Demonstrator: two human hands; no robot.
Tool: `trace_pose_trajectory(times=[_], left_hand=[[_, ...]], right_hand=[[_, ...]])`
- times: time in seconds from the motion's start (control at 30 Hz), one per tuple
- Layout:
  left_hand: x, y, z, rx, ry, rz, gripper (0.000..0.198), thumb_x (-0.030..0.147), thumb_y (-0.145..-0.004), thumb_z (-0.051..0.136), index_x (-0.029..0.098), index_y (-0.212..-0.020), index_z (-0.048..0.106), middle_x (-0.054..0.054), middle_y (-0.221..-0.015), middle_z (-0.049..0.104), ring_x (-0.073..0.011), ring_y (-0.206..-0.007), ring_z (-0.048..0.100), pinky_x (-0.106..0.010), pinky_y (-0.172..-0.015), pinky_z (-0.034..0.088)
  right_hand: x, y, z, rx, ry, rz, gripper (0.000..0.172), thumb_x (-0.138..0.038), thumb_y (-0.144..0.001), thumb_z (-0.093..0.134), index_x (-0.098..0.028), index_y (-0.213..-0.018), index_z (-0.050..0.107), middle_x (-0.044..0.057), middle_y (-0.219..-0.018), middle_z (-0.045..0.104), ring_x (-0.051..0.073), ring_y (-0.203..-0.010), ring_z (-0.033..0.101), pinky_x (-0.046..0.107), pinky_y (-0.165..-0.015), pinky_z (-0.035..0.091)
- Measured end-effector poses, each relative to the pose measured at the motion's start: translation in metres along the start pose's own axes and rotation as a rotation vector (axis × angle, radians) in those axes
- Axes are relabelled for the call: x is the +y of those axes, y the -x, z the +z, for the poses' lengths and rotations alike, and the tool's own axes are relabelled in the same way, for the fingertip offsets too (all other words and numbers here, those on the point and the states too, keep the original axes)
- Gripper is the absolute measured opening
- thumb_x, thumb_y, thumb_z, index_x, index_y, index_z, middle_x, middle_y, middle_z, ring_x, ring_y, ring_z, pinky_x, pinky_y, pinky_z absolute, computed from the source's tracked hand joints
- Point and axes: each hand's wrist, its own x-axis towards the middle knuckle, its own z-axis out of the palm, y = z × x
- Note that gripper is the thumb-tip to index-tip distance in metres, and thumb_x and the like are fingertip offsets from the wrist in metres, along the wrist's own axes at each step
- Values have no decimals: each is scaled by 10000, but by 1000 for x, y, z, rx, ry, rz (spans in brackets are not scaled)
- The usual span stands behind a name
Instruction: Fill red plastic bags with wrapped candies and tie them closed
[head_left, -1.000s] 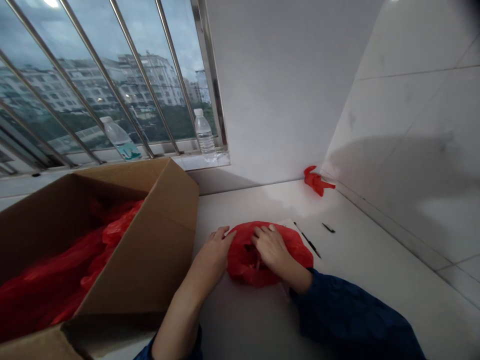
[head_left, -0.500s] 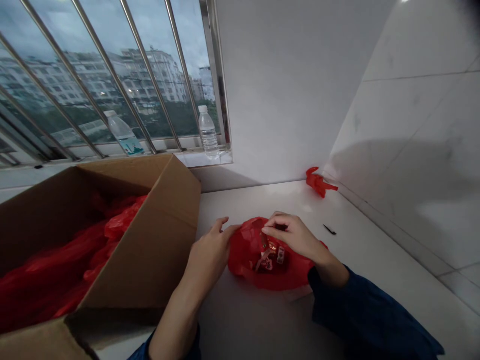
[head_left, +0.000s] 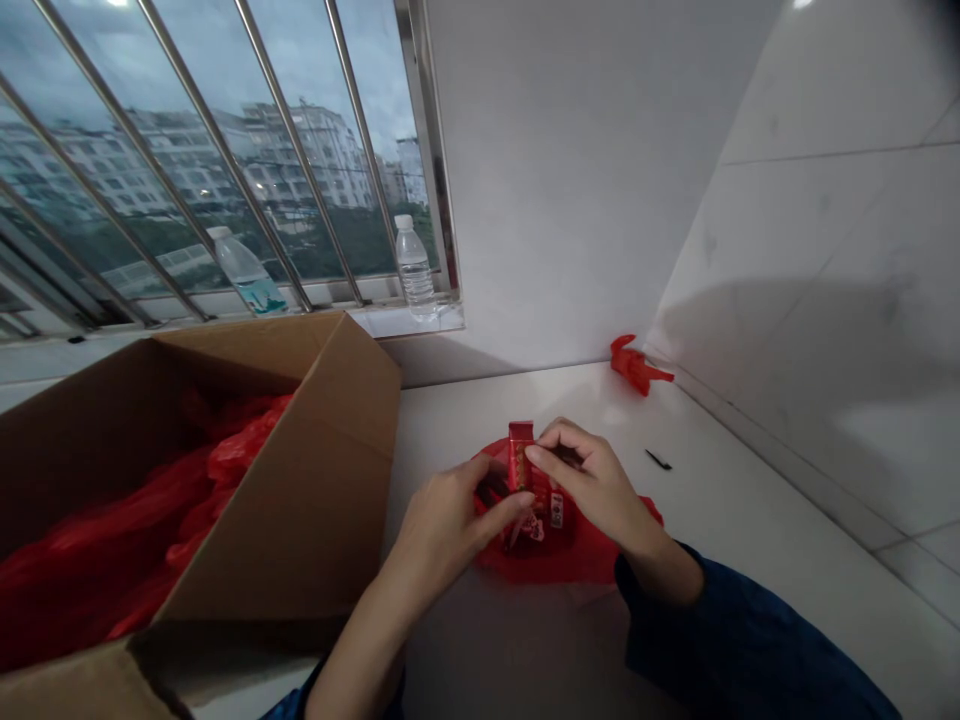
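Note:
Upright between my hands is a small red packet (head_left: 520, 446) with gold markings. My left hand (head_left: 450, 508) is closed on its lower part, thumb in front and fingers behind. Its upper right side is pinched by the thumb and fingertips of my right hand (head_left: 589, 472). Below them a red plastic bag (head_left: 570, 560) lies spread on the white surface. Inside the bag's opening, partly covered by my hands, are several small wrapped pieces (head_left: 556, 508) with pale labels and a pink printed piece (head_left: 532, 525).
At the left stands an open cardboard box (head_left: 322, 500) holding red plastic bags (head_left: 240, 450). A crumpled red bag (head_left: 636, 366) lies by the wall, with a small black object (head_left: 658, 460) nearer me. Two plastic bottles (head_left: 415, 265) (head_left: 247, 275) stand on the barred window's sill.
A red packet now shows above the bag, held by both hands. My left hand has moved right from the bag's edge and closed; my right hand stays in nearly the same place.

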Motion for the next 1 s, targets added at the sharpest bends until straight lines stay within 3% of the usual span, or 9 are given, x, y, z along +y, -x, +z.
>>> trace_pose_trajectory(times=[0.1, 0.2, 0.3, 0.37, 0.47, 0.6, 0.77, 0.9, 1.0], left_hand=[[0, 0, 0, -31, 80, 77, 239, 388, -937, 554, 191, -970, 684, -59, -879, 744, -193, -737, 676, -254, -629, 470], [1, 1, -2, -40, 26, 110, 209, 338, -950, 526, 188, -909, 666, -48, -828, 714, -183, -715, 646, -247, -619, 449], [1, 2, -5, -53, -15, 171, 211, 321, -954, 533, 184, -870, 669, -44, -832, 687, -180, -754, 619, -256, -659, 442], [0, 1, -6, -7, 51, 178, 205, 327, -964, 537, 196, -958, 694, -43, -890, 698, -175, -801, 623, -253, -688, 453], [-4, -1, -7, 133, 235, 116, 233, 362, -968, 555, 219, -1085, 696, -39, -993, 722, -160, -838, 646, -233, -693, 476], [-8, -3, -5, 265, 446, 51, 230, 377, -952, 594, 208, -1061, 707, -39, -1032, 728, -157, -845, 665, -223, -678, 510], [-10, -4, -4, 308, 394, 101, 180, 342, -956, 598, 206, -974, 716, -25, -990, 724, -136, -830, 656, -205, -675, 495], [-12, -4, -4, 310, 339, 127, 184, 334, -969, 578, 205, -967, 709, -26, -986, 720, -138, -850, 652, -209, -690, 481], [-10, -3, -4, 325, 344, 112, 201, 350, -978, 557, 205, -991, 696, -19, -956, 712, -130, -810, 639, -208, -686, 478]], right_hand=[[-4, 2, -1, -39, -41, 44, 219, -394, -928, 614, -211, -813, 583, -36, -728, 514, 115, -665, 493, 258, -636, 414], [-5, 3, -6, -140, -127, 139, 246, -472, -959, 552, -237, -1028, 573, -52, -701, 537, 107, -598, 518, 253, -593, 439], [-6, 3, -10, -235, -163, 181, 264, -480, -944, 577, -221, -993, 567, -56, -663, 566, 99, -546, 539, 239, -543, 453], [-6, 3, -14, -265, -166, 186, 265, -467, -927, 609, -206, -901, 573, -50, -640, 590, 93, -518, 548, 229, -514, 454], [-9, 2, -20, -292, -175, 196, 244, -446, -937, 598, -203, -912, 599, -18, -718, 681, 93, -525, 591, 230, -523, 479], [-14, 4, -22, -404, -206, 223, 213, -408, -961, 568, -201, -977, 615, 18, -842, 741, 102, -599, 647, 254, -608, 527], [-17, 8, -17, -510, -241, 243, 219, -370, -963, 569, -184, -1069, 620, 55, -930, 753, 131, -730, 692, 298, -713, 570], [-19, 9, -17, -563, -247, 235, 231, -327, -957, 571, -185, -1136, 611, 54, -940, 751, 132, -729, 690, 296, -705, 574], [-20, 8, -17, -513, -122, 149, 191, -310, -961, 555, -200, -1089, 646, 30, -911, 744, 138, -724, 683, 290, -693, 563]])
